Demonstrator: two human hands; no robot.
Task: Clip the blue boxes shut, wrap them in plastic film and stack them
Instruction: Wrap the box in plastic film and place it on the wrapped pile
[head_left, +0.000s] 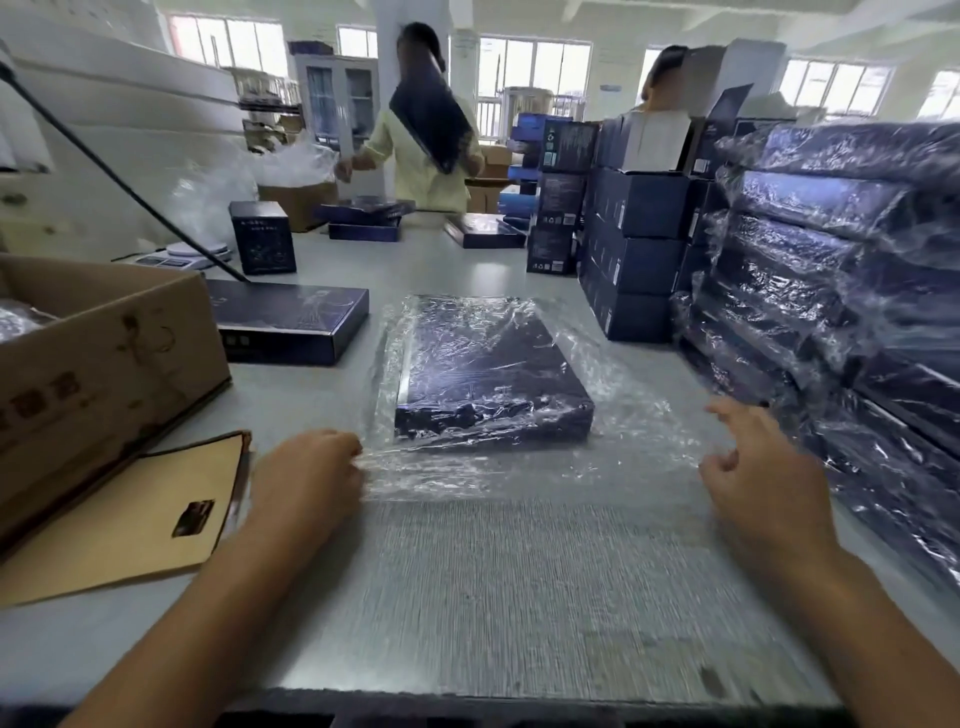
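Now the blue box (493, 364) lies dead ahead, lengthwise away — my left hand (306, 467) pinches the plastic film (519, 470), right hand (761, 470) loose.

Bench: we see a grey bench (493, 597), its near surface blurred.
Left edge: an open brown cardboard carton (104, 353) stands on it.
Before the carton: a flat tan card (130, 519) with a small dark cut-out.
Far left: a white scale (182, 254), with a black cable (119, 182) slanting above it.
Background: we make out a person in a pale yellow top (421, 171), a glass-door cabinet (340, 104) and windows (530, 67).
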